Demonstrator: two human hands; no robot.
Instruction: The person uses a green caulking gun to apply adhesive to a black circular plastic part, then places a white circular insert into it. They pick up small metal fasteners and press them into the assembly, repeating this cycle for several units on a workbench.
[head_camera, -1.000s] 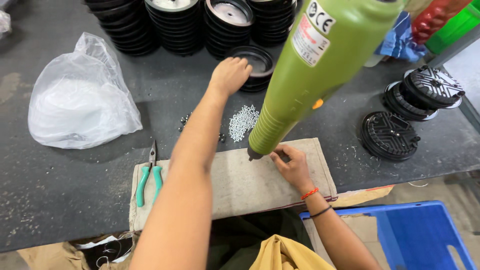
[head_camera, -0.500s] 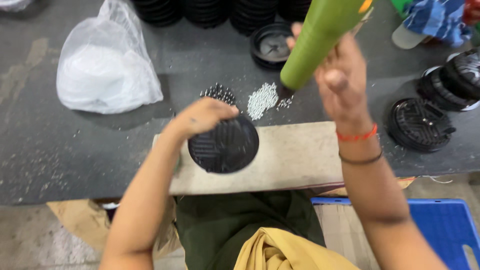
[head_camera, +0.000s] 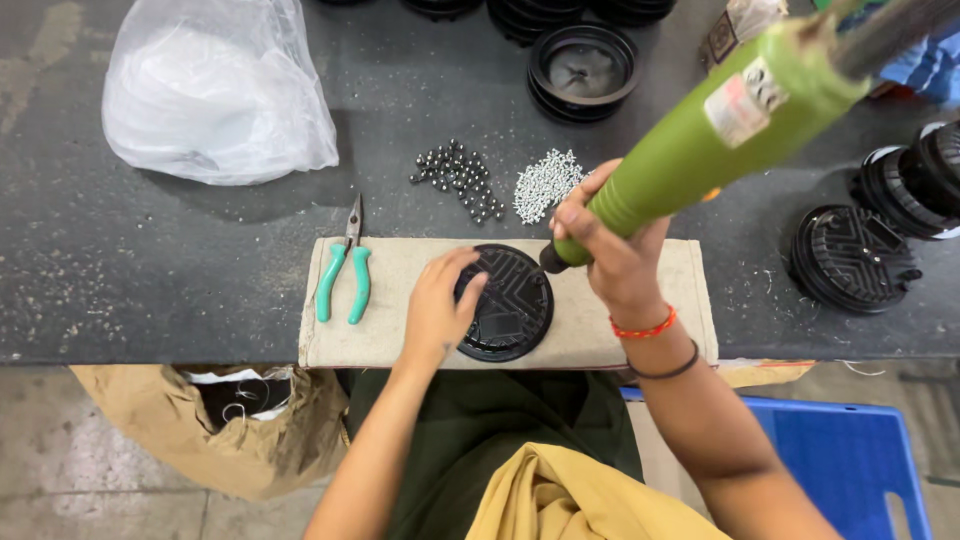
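A round black ribbed plastic disc (head_camera: 512, 300) lies on a beige mat (head_camera: 400, 270) at the near edge of the dark workbench. My left hand (head_camera: 437, 305) rests on the disc's left side, fingers spread over it. My right hand (head_camera: 612, 255) grips the lower end of a green powered screwdriver (head_camera: 720, 135) that hangs from above. Its tip sits at the disc's upper right rim. A pile of small silver screws (head_camera: 545, 183) and a scatter of dark round balls (head_camera: 458, 178) lie just beyond the mat.
Teal-handled pliers (head_camera: 345, 275) lie on the mat's left part. A white plastic bag (head_camera: 215, 90) sits at back left. Black round parts stand at the back (head_camera: 583, 68) and at the right (head_camera: 850, 258). A blue crate (head_camera: 850, 460) and a brown sack (head_camera: 240, 425) sit below the bench.
My left hand has set the black disc down on the mat and now presses on it. My right hand has brought the green screwdriver down to the disc's rim.
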